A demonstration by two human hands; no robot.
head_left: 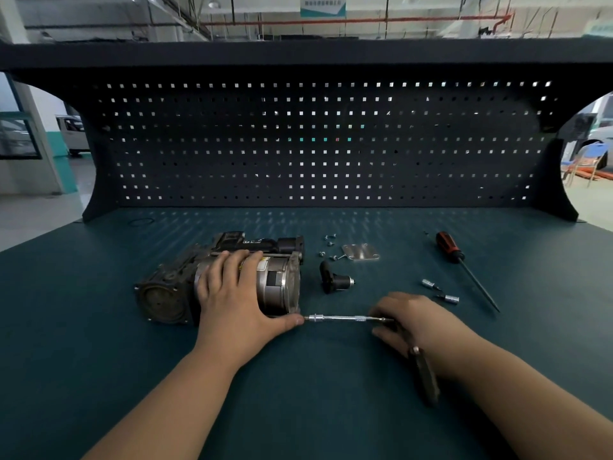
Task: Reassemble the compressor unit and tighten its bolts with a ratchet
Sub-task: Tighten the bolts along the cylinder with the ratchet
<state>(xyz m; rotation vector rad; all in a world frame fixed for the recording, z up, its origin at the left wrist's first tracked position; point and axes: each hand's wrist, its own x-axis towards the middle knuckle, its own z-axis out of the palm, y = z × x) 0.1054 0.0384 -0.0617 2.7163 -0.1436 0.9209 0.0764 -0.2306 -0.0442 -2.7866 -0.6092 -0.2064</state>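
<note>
The compressor unit lies on its side left of centre on the dark green bench, its round grey motor housing facing right. My left hand rests flat over the motor housing, thumb down at its lower right corner. My right hand grips a ratchet whose dark handle points back toward me. A silver extension bar with a socket runs left from that hand to the housing's lower right corner, beside my left thumb.
Loose bolts and a small metal cover plate lie behind the compressor's right end. A black fitting sits beside it. Two spare sockets and a red-handled screwdriver lie to the right. A pegboard stands at the back.
</note>
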